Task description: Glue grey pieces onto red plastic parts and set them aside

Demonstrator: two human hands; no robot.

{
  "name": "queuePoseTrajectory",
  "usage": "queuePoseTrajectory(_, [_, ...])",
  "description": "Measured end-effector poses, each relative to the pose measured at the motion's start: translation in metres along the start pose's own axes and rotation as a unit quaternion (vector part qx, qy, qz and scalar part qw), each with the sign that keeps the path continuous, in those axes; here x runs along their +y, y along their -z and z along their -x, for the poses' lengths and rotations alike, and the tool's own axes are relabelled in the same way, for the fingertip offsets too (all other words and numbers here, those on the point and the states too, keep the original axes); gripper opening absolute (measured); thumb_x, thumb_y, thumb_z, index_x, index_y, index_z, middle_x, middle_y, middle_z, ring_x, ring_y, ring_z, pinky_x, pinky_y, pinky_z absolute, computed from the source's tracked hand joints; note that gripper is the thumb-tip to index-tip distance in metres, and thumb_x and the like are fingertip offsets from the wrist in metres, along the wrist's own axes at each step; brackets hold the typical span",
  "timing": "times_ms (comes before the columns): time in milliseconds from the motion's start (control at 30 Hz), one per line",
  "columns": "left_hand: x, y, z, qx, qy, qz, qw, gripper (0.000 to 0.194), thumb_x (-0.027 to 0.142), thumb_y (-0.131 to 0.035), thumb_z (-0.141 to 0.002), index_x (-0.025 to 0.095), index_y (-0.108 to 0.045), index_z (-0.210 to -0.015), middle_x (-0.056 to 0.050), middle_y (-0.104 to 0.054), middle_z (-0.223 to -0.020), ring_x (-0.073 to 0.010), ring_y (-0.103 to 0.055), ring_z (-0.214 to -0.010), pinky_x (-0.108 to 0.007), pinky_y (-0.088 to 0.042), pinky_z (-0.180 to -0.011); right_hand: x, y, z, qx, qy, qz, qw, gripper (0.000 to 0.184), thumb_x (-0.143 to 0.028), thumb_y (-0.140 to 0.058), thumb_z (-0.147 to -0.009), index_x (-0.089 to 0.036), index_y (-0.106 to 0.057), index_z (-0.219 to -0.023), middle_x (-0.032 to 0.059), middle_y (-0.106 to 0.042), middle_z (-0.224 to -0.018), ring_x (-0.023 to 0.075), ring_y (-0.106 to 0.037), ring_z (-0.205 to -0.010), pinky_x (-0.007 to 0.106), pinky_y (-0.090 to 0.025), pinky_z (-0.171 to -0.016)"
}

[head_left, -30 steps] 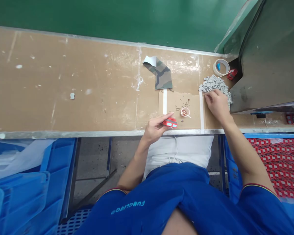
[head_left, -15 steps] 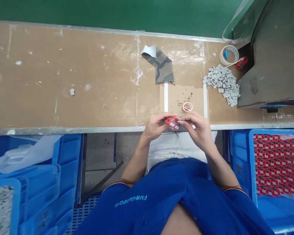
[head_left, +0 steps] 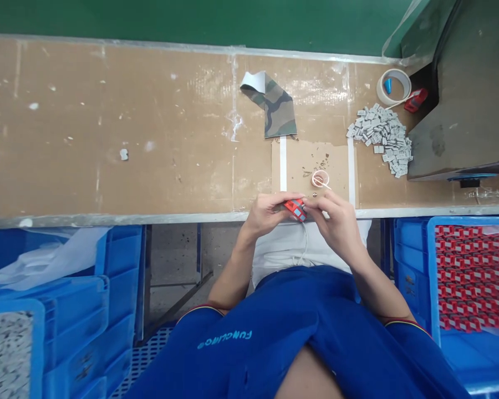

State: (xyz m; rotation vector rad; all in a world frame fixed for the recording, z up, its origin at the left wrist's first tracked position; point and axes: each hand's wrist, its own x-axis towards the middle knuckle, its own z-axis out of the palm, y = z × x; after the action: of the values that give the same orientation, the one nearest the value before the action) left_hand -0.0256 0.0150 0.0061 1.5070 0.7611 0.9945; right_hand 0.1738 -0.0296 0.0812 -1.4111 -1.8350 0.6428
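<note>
Left hand [head_left: 263,215]: fingers grasping a red toy [head_left: 296,209] by its left end. Right hand [head_left: 336,221]: fingers bent against the toy's right end; whether they grip it or a small piece cannot be told. Judged risks: a drop past the near edge, should the left fingers loosen; a tipped cup [head_left: 313,182], should the right knuckles catch the stick [head_left: 326,185] jutting from it. Toy: between both sets of fingers, at the near edge of the surface [head_left: 170,138]. Beyond: cup, just far of the right hand; camouflage cloth [head_left: 279,113], far; grey pieces [head_left: 380,133], heaped far right.
</note>
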Motion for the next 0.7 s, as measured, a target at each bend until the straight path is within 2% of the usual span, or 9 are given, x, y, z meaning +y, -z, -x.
queuePoseTrajectory(133, [0.002, -0.001, 0.001, 0.007, -0.001, -0.003, 1.0, 0.033, 0.022, -0.077, -0.09, 0.02, -0.081, -0.123, -0.01, -0.084, -0.118, -0.0219, -0.081, -0.109, -0.029, -0.065, -0.097, -0.012, -0.007, 0.01, 0.007, 0.007, 0.109, 0.994, 0.021, -0.017, -0.054, -0.106, -0.02, -0.075, -0.105, 0.0008, -0.056, -0.076, 0.0116, -0.05, -0.063, 0.024, -0.04, -0.059])
queuePoseTrajectory(267, [0.006, -0.001, 0.0, 0.006, -0.005, -0.025, 1.0, 0.03, 0.021, -0.075, -0.092, 0.02, -0.082, -0.121, -0.01, -0.084, -0.118, -0.0213, -0.082, -0.106, -0.029, -0.066, -0.095, -0.016, -0.015, 0.016, 0.018, -0.004, 0.147, 0.989, 0.024, -0.017, -0.05, -0.107, -0.02, -0.073, -0.11, 0.0024, -0.058, -0.079, 0.0128, -0.052, -0.065, 0.025, -0.041, -0.06])
queuePoseTrajectory(333, [0.008, 0.0, -0.001, -0.005, -0.012, -0.032, 0.999, 0.027, 0.022, -0.076, -0.092, 0.02, -0.082, -0.119, -0.01, -0.085, -0.114, -0.0199, -0.083, -0.1, -0.027, -0.066, -0.09, -0.014, -0.015, 0.017, 0.02, -0.004, 0.119, 0.993, 0.024, -0.016, -0.05, -0.107, -0.019, -0.073, -0.11, 0.0038, -0.061, -0.083, 0.0135, -0.056, -0.068, 0.026, -0.045, -0.062])
queuePoseTrajectory(433, [0.009, 0.002, -0.003, -0.021, -0.02, -0.022, 0.999, 0.025, 0.024, -0.077, -0.092, 0.021, -0.083, -0.117, -0.009, -0.085, -0.111, -0.0195, -0.083, -0.099, -0.025, -0.066, -0.088, -0.009, -0.012, 0.018, 0.03, -0.011, 0.006, 0.999, 0.019, -0.015, -0.056, -0.104, -0.019, -0.075, -0.108, 0.0035, -0.064, -0.084, 0.0136, -0.062, -0.072, 0.026, -0.052, -0.066])
queuePoseTrajectory(533, [0.009, 0.004, -0.003, -0.036, -0.017, -0.003, 0.999, 0.028, 0.03, -0.081, -0.091, 0.021, -0.083, -0.117, -0.01, -0.085, -0.111, -0.0208, -0.083, -0.099, -0.026, -0.067, -0.088, -0.003, -0.01, 0.018, 0.041, -0.06, -0.119, 0.99, 0.012, -0.017, -0.066, -0.1, -0.02, -0.076, -0.105, 0.0026, -0.071, -0.087, 0.0139, -0.07, -0.076, 0.027, -0.059, -0.07])
queuePoseTrajectory(600, [0.009, 0.003, -0.003, -0.032, -0.006, 0.005, 0.999, 0.034, 0.033, -0.084, -0.089, 0.022, -0.082, -0.121, -0.011, -0.085, -0.114, -0.0209, -0.083, -0.1, -0.026, -0.067, -0.087, 0.0, -0.011, 0.019, 0.05, -0.087, -0.147, 0.984, 0.009, -0.017, -0.069, -0.098, -0.021, -0.076, -0.103, 0.0037, -0.076, -0.093, 0.0146, -0.074, -0.081, 0.027, -0.061, -0.073])
queuePoseTrajectory(700, [0.007, -0.001, -0.001, -0.008, 0.016, 0.013, 1.0, 0.042, 0.034, -0.087, -0.085, 0.023, -0.08, -0.125, -0.01, -0.085, -0.115, -0.0199, -0.084, -0.098, -0.024, -0.067, -0.085, 0.001, -0.013, 0.02, 0.067, -0.075, -0.124, 0.987, 0.01, -0.015, -0.067, -0.098, -0.021, -0.075, -0.101, 0.0044, -0.077, -0.097, 0.0144, -0.073, -0.083, 0.027, -0.061, -0.075])
